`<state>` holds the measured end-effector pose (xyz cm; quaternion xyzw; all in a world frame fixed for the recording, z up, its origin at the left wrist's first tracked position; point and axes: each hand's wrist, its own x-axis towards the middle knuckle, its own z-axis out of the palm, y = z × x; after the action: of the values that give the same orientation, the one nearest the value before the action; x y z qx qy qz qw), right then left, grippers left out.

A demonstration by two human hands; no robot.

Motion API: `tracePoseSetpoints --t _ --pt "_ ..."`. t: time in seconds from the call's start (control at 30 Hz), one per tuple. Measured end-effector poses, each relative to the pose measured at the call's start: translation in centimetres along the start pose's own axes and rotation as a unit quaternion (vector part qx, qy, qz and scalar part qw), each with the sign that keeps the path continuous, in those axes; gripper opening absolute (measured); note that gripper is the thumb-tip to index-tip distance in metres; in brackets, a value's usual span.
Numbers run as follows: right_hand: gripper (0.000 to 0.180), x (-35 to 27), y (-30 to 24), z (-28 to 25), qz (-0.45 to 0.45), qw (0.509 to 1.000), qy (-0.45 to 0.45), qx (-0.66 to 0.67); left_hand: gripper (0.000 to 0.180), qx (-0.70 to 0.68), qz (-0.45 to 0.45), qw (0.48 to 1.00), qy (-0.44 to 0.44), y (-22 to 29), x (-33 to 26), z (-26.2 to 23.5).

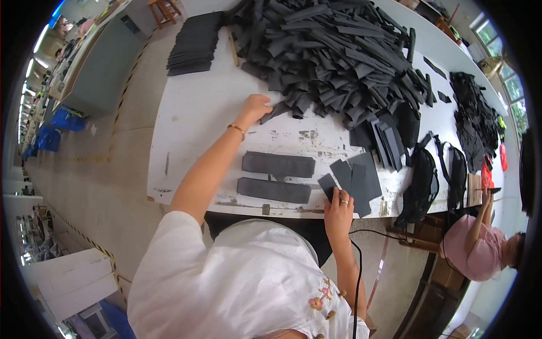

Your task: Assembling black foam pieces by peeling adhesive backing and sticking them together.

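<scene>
**Both hands on black strips at the white bench**

Head cam, what I see:

- My left hand (255,107) is stretched forward to the near edge of the big heap of black fabric strips (333,56). Fingers are curled down onto a strip at the heap's fringe; whether they've actually pinched it I cannot tell, the fingertips are hidden under the knuckles. Thin gold bracelet (237,128) on that wrist.
- My right hand (339,206) is close in at the table's near edge, fingers closed on the small fan of flat black rectangular pieces (355,178), thumb on top, gripping the lower corner.
- Two long dark grey rectangular pads (276,176) lie flat and parallel between the hands, one behind the other, just left of the fan.
- The worn white worktable (192,118) carries all of it. Neat stack of black sheets (195,45) at its far left corner, a smaller dark pile (474,118) to the right, well apart from the main heap.
- Black bag with straps (423,181) hangs at the table's right near edge.
- Another person in a pink top (477,248) sits lower right, hands raised, apart from mine.
</scene>
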<state>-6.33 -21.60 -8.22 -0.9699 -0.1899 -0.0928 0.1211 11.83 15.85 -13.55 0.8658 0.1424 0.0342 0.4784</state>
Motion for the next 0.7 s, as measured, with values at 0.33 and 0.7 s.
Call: tracePoseSetpoints --t 0.33,0.7 --pt "0.031 -0.1 0.2 1.3 -0.031 0.995 -0.051 -0.076 0.025 -0.226 -0.161 0.951 -0.134 4.5 -2.5 -0.2" --pt "0.027 3.8 3.8 0.5 0.22 0.966 -0.011 -0.132 0.029 -0.518 -0.153 0.835 -0.105 9.2 -11.5 -3.9"
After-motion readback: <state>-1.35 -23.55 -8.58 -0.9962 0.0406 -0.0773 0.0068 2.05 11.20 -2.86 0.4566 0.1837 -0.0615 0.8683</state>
